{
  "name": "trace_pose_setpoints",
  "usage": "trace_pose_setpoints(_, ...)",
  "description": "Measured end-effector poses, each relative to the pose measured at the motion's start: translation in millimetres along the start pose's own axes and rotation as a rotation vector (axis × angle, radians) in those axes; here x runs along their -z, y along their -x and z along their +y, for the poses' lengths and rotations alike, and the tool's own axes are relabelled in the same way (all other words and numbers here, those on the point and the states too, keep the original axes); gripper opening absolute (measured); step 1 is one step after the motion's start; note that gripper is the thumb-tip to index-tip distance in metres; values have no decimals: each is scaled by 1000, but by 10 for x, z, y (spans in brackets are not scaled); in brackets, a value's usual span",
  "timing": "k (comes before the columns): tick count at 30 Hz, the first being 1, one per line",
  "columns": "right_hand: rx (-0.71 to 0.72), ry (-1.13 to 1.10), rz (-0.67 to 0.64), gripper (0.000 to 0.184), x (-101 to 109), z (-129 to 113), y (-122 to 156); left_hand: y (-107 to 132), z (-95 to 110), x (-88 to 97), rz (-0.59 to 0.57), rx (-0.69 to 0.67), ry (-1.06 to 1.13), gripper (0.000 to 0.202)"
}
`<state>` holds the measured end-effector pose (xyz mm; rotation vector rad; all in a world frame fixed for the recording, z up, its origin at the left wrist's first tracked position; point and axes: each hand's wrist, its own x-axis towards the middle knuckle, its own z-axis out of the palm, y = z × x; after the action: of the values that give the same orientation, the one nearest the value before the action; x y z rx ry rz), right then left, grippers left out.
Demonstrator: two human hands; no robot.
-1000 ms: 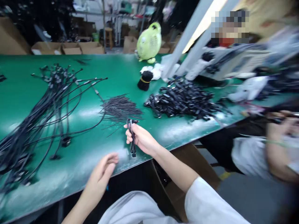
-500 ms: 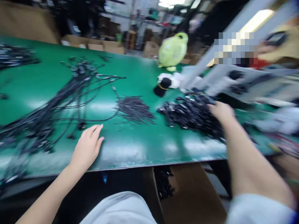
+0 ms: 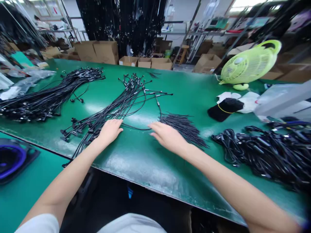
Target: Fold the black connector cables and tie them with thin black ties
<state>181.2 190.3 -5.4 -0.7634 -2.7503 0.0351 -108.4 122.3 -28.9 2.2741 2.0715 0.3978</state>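
My left hand (image 3: 110,132) rests over the near side of a spread bundle of black cables (image 3: 116,105). Its fingers are stretched out, the thumb apart from them. My right hand (image 3: 168,135) is by a single black cable (image 3: 136,128) that curves between the two hands. The thumb and fingers of this hand are apart, the fingertips at the cable; whether they touch it I cannot tell. Just beyond the right hand lies a fanned pile of thin black ties (image 3: 184,127). Coiled black cables (image 3: 264,149) are heaped at the right.
Another cable bundle (image 3: 55,90) lies at the left of the green table (image 3: 143,165). A lime-green fan (image 3: 247,66) stands at the back right, with a black roll-like item (image 3: 224,108) before it. Cardboard boxes (image 3: 104,53) line the far edge.
My right hand has left the coiled cable heap and come left, to the single cable. The view has turned left, and my left hand is now over the cable bundle.
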Motion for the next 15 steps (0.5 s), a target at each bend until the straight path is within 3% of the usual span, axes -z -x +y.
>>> trace_pose_setpoints(2, 103, 67, -112, 28, -219, -172, -411, -41, 43, 9, -11, -24, 28, 15)
trace_pose_setpoints(4, 158, 111, -136, 16, -342, -234, -700, -37, 46, 51, -4, -40, 60, 8)
trace_pose_setpoints(7, 124, 162, -70, 3, -238, -52, -951, 43, -50, 184, 35, -18, 148, 11)
trace_pose_setpoints(9, 17, 215, 24, 10, 56, 236, -1051, 105, -164, 280, 88, 52, 282, 14)
trace_pose_setpoints(13, -319, 336, 305, 62, 945, 925, -1129, 154, -410, 329, 139, 192, 545, 12)
trace_pose_setpoints(15, -412, 400, 393, 74, 1349, 1191, -1052, 146, -501, 275, 124, 224, 594, 9)
